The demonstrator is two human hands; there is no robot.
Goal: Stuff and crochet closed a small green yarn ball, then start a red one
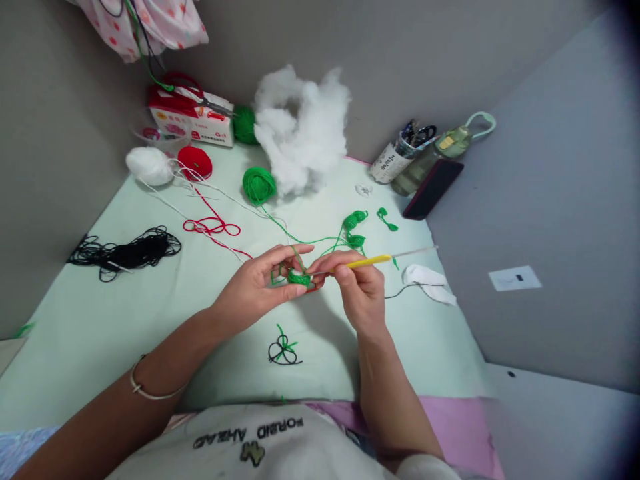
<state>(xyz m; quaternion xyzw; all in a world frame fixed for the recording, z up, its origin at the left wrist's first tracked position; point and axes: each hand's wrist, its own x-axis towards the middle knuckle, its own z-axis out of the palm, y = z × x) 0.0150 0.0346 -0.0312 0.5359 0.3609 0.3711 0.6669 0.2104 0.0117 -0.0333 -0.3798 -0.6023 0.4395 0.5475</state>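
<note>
My left hand [265, 280] pinches a small green crochet piece [299, 277] that shows some white at its top. Green yarn runs over the left fingers. In my right hand [361, 287] is a crochet hook with a yellow handle [370, 261], its tip at the edge of the green piece. The fingers partly hide the piece and some red beneath it. A green yarn ball [259, 185] lies beyond the hands, with a strand trailing toward them. Right of that strand rests a curled green crocheted piece [354, 229].
White stuffing [305, 127] is heaped at the back. White yarn [149, 166], red yarn [195, 163] and a black yarn bundle [127, 252] lie left. A pen cup [390, 163], bottle [415, 170] and phone [433, 189] stand at the right wall. Yarn scraps [284, 350] lie in front.
</note>
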